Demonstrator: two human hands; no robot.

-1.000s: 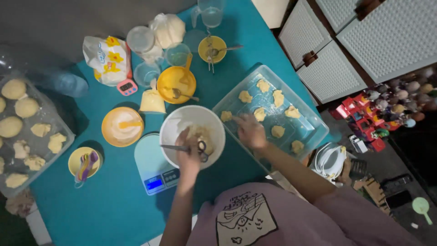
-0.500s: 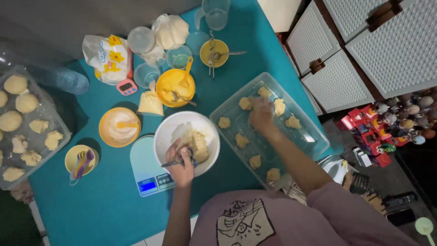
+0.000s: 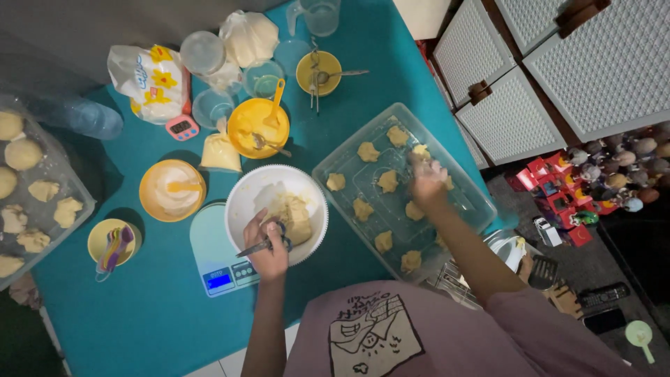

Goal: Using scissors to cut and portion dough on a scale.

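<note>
My left hand (image 3: 269, 246) grips a metal spoon (image 3: 257, 246) inside a white bowl (image 3: 246, 197) that holds pale dough (image 3: 293, 215). The bowl sits on a light blue kitchen scale (image 3: 213, 262). My right hand (image 3: 427, 179) reaches over a clear plastic tray (image 3: 469, 202) to the right, fingers together over a lump of dough (image 3: 421, 151) near the tray's far side. Several small dough pieces, such as one (image 3: 387, 181), lie spread in the tray.
Another clear tray (image 3: 75, 220) with dough lumps lies at the left edge. Behind the bowl stand a yellow bowl with a spoon (image 3: 258, 127), an orange bowl of white cream (image 3: 172, 190), cups, a flour bag (image 3: 148, 77) and a timer (image 3: 183, 128). White cabinets (image 3: 551, 84) are at right.
My right hand has moved from the near-left part of the tray to its far side. My left hand stays in the white bowl with the spoon. The camera view has shifted slightly.
</note>
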